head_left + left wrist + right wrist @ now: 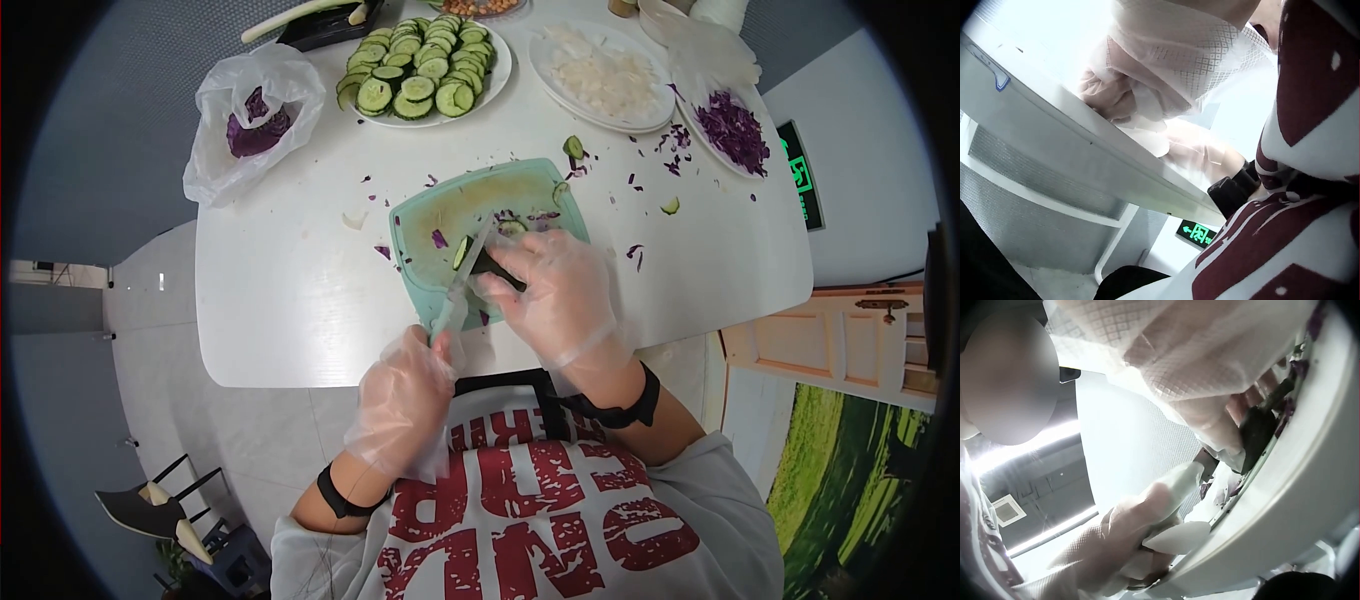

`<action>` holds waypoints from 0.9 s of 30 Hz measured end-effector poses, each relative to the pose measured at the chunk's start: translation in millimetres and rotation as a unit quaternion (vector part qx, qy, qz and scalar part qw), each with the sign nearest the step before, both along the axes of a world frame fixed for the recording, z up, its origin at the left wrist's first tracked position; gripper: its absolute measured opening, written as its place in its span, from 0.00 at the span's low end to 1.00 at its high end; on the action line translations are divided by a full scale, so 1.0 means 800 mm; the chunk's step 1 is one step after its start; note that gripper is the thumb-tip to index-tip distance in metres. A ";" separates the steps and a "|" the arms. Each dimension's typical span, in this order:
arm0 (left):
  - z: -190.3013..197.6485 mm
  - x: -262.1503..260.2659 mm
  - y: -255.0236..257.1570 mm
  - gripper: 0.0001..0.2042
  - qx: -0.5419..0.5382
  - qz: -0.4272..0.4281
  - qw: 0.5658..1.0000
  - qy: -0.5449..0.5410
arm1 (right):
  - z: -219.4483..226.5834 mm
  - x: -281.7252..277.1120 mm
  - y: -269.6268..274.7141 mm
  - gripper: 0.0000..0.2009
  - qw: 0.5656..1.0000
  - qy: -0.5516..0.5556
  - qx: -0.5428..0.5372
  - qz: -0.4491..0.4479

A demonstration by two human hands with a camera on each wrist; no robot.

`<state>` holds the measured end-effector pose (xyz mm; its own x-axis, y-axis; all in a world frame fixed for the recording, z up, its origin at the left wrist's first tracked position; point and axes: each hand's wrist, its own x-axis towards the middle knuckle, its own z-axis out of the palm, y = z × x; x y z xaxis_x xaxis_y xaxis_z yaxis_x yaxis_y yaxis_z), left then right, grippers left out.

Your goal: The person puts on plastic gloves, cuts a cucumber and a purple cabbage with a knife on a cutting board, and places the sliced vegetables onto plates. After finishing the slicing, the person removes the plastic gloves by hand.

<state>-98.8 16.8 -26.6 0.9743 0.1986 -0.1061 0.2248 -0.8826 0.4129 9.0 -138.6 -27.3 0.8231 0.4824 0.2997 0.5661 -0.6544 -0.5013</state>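
Observation:
A dark green cucumber piece with a pale cut end lies on the light green cutting board. My right hand, in a clear plastic glove, holds the piece from the right. My left hand, gloved as well, grips a knife by its handle, and the blade slants up beside the cut end. In the right wrist view the cucumber sits under the fingers of the right hand. Only the gloved left hand shows clearly in the left wrist view; the knife is hidden there.
Behind the board stand a plate of cucumber slices, a plate of pale slices and a plate of shredded purple cabbage. A plastic bag at the left contains purple cabbage. Purple scraps dot the white table.

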 end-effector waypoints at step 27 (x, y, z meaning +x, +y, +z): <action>-0.007 -0.004 0.000 0.13 0.030 -0.037 0.996 -0.075 | -0.004 -0.001 0.000 0.13 1.000 -0.023 0.006 -0.006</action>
